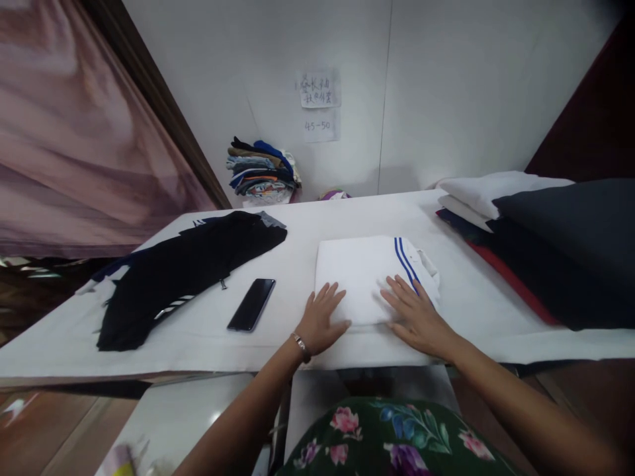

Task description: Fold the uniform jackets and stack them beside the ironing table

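Observation:
A folded white jacket-like garment (pixel 354 271) with two blue stripes and a collar at its right end lies flat on the white-covered table (pixel 297 264), in front of me. My left hand (pixel 323 318) rests at its lower left corner, fingers spread, a bracelet on the wrist. On the right part of the garment lies my right hand (pixel 411 314), flat with the fingers apart, close to the stripes. Neither hand grips anything. The underside of the garment is hidden.
A black phone (pixel 252 304) lies left of the garment. Beyond it spreads a pile of black clothes (pixel 183 271). Folded garments (pixel 560 251) are stacked at the right. A tall clothes stack (pixel 262 170) stands at the back, near paper notes (pixel 320 89) on the wall.

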A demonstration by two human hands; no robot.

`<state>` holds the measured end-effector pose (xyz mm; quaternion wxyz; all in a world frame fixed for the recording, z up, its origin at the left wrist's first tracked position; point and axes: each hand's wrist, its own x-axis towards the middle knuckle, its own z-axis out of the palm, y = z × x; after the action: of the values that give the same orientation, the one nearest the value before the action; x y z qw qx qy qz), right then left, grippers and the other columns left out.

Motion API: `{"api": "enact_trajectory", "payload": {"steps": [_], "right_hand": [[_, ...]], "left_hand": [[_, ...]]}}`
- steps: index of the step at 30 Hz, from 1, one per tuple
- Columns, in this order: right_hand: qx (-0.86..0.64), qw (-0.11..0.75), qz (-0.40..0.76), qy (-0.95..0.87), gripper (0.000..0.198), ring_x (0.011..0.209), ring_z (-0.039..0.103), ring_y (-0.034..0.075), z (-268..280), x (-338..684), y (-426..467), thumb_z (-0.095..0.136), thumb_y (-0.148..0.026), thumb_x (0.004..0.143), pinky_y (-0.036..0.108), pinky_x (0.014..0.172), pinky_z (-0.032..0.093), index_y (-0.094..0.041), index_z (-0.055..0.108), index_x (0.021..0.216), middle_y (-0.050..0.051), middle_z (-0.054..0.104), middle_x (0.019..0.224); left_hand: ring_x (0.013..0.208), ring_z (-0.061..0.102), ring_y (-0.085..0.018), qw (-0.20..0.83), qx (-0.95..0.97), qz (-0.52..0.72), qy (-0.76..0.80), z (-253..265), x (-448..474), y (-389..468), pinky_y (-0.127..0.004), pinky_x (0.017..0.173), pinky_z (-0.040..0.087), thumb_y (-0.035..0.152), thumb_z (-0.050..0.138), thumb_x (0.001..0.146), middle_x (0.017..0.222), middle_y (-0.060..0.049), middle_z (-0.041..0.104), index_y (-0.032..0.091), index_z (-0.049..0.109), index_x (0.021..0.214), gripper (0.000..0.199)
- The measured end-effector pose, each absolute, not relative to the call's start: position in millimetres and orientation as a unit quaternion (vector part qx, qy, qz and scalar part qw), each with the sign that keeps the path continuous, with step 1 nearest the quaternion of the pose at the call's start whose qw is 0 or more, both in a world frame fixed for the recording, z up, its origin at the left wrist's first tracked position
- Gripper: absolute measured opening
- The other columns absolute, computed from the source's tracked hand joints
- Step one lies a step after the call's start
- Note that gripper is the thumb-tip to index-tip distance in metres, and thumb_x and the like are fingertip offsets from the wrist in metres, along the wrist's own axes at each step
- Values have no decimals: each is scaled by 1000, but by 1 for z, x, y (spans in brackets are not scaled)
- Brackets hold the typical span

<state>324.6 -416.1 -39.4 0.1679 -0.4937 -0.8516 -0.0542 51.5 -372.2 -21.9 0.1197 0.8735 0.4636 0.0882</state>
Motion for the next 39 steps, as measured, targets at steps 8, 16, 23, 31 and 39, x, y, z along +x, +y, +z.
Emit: {"api": "enact_trajectory", "payload": {"steps": [8, 16, 23, 31, 39], "right_hand": [[-541, 122, -73, -829, 56, 138, 24, 31, -79, 315, -379, 40, -47, 92, 57, 109, 16, -18, 40, 140, 13, 33, 148], [-564, 123, -33, -816, 59, 139, 20, 29, -58, 314, -367, 30, -57, 92, 55, 108, 17, -24, 38, 141, 11, 29, 151], [-686, 82, 29, -722, 64, 141, 13, 29, -36, 323, -294, 31, -58, 91, 57, 108, 12, -20, 33, 143, 12, 20, 154], [-701, 68, 56, -707, 65, 141, 12, 27, -67, 340, -277, 29, -61, 89, 55, 109, 13, -23, 33, 141, 8, 19, 154], [-722, 69, 92, -682, 59, 140, 13, 29, -51, 352, -265, 25, -58, 91, 58, 106, 14, -25, 37, 137, 10, 19, 154]], "left_hand": [[142, 12, -28, 26, 849, 66, 523, -58, 79, -340, -56, 110, 16, 55, 37, 90, 154, -7, 19, 21, 34, 143, 63], [142, 11, -28, 94, 833, 29, 544, -44, 78, -336, -57, 110, 15, 60, 34, 88, 154, -6, 18, 22, 35, 142, 66], [143, 5, -26, 52, 814, 49, 577, -20, 108, -283, -55, 112, 6, 64, 24, 88, 155, -7, 12, 19, 29, 145, 74], [143, 6, -27, 55, 801, 19, 595, -58, 107, -259, -54, 112, 8, 67, 19, 86, 155, -6, 13, 19, 25, 147, 79], [143, 6, -27, 41, 804, 16, 593, -60, 106, -259, -54, 112, 9, 66, 16, 86, 155, -6, 13, 17, 24, 147, 79]]}}
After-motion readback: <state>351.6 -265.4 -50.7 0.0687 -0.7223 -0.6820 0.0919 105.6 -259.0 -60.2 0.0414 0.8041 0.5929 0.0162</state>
